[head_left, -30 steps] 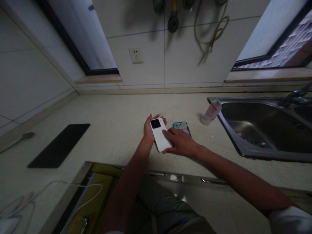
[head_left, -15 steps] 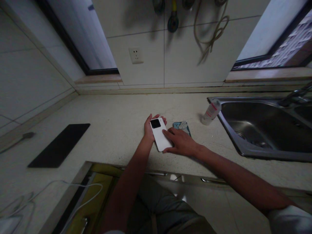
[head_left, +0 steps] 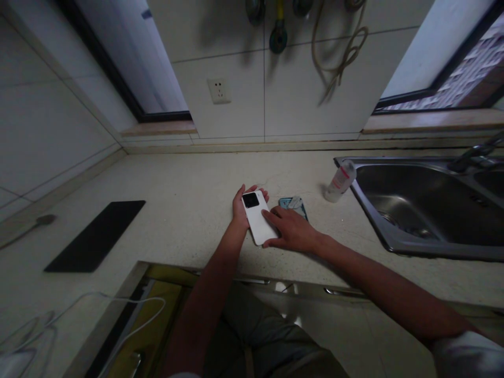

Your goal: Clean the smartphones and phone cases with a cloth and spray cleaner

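Observation:
A white phone (head_left: 258, 220) with a black camera block lies back-up in my left hand (head_left: 239, 207), whose fingers curl round its far end and left side. My right hand (head_left: 293, 231) rests on the phone's right edge, thumb at the near corner, fingers laid flat along it. Both hands sit low over the pale stone counter (head_left: 189, 210). Just behind my right hand lies a bluish flat object (head_left: 292, 203), partly hidden by the hand.
A steel sink (head_left: 425, 210) takes up the right side, with a small white bottle (head_left: 339, 181) lying at its left rim. A black mat (head_left: 96, 233) lies on the counter at left. White cable (head_left: 118, 304) runs at the lower left. A wall socket (head_left: 219, 90) is on the back wall.

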Available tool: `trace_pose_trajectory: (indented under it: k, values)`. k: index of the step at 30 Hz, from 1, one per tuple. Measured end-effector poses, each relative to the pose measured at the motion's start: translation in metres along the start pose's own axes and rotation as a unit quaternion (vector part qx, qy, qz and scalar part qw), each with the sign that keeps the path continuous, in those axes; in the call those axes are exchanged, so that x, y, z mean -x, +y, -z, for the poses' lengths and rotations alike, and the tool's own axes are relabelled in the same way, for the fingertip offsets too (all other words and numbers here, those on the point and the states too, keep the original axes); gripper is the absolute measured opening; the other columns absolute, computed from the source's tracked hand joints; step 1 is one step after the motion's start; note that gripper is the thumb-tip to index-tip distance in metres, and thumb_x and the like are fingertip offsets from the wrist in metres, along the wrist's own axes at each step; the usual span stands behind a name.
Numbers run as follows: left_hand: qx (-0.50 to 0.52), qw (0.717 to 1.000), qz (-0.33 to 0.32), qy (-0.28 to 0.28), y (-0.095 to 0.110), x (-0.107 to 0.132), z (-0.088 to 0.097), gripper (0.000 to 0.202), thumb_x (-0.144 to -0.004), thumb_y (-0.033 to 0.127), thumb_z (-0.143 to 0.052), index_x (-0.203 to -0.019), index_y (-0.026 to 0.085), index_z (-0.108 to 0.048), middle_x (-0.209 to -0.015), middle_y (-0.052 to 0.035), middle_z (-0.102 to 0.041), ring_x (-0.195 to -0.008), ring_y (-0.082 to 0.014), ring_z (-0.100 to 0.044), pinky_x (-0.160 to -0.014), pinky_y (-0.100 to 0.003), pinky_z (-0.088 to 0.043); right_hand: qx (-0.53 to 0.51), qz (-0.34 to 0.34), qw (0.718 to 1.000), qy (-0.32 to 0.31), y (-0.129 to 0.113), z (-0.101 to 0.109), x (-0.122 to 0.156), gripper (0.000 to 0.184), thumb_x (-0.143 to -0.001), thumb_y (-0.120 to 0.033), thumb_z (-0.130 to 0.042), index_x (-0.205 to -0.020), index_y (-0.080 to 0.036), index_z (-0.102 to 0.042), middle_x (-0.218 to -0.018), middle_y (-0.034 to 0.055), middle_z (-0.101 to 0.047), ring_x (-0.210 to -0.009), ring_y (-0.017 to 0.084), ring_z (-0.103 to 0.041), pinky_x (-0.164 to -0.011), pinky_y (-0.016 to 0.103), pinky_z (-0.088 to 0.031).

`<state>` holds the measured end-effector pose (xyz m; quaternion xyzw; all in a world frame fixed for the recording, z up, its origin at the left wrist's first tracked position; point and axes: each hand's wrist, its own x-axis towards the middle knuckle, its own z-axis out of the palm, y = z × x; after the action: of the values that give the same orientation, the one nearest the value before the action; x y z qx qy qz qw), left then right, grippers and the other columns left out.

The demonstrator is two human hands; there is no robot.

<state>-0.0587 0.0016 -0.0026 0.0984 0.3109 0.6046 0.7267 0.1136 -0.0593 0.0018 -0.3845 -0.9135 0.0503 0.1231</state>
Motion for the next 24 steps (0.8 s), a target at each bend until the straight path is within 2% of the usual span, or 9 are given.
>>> trace_pose_trajectory:
  k: [5,17,20,24]
  values:
    - [0.007,1.000,0.002,-0.005,-0.0008,-0.0019,0.0012,0.031,-0.093,0.043,-0.055,-0.091,0.013,-0.066,-0.080,-0.0122,-0.072,-0.083,-0.0243,-0.073,-0.089,-0.044,-0.057,-0.004,-0.012,1.000,-0.007,-0.0028,0.0028,0.0001,0.087,-0.078,-0.063,-0.076,-0.144,-0.014,-0.046,-0.120,0.0204,-0.061,-0.096,0.032,-0.060,-0.083,0.043,-0.048]
    - [-0.001,1.000,0.009,0.005,0.0006,0.0017,-0.0024,0.031,-0.094,0.042,-0.053,-0.092,0.014,-0.065,-0.080,-0.0122,-0.072,-0.083,-0.0235,-0.073,-0.088,-0.041,-0.057,-0.031,-0.018,0.999,-0.014,-0.0004,0.0035,-0.0001,0.087,-0.077,-0.061,-0.077,-0.145,-0.016,-0.046,-0.123,0.0205,-0.060,-0.098,0.032,-0.060,-0.083,0.043,-0.048]
    - [-0.002,1.000,0.011,-0.002,0.0007,0.0021,-0.0019,0.031,-0.094,0.043,-0.053,-0.092,0.015,-0.065,-0.079,-0.0110,-0.072,-0.079,-0.0227,-0.073,-0.085,-0.041,-0.058,-0.039,-0.016,0.999,0.001,0.0011,0.0055,-0.0007,0.076,-0.084,-0.061,-0.070,-0.141,-0.015,-0.050,-0.119,0.0191,-0.062,-0.097,0.031,-0.060,-0.083,0.042,-0.048]
    - [0.006,1.000,0.011,-0.020,0.0000,0.0018,-0.0009,0.031,-0.094,0.044,-0.051,-0.091,0.016,-0.064,-0.078,-0.0101,-0.071,-0.074,-0.0211,-0.071,-0.079,-0.038,-0.058,-0.044,-0.027,0.997,0.051,-0.0006,0.0102,-0.0009,0.063,-0.091,-0.063,-0.059,-0.131,-0.015,-0.056,-0.115,0.0180,-0.064,-0.097,0.030,-0.059,-0.086,0.042,-0.047]
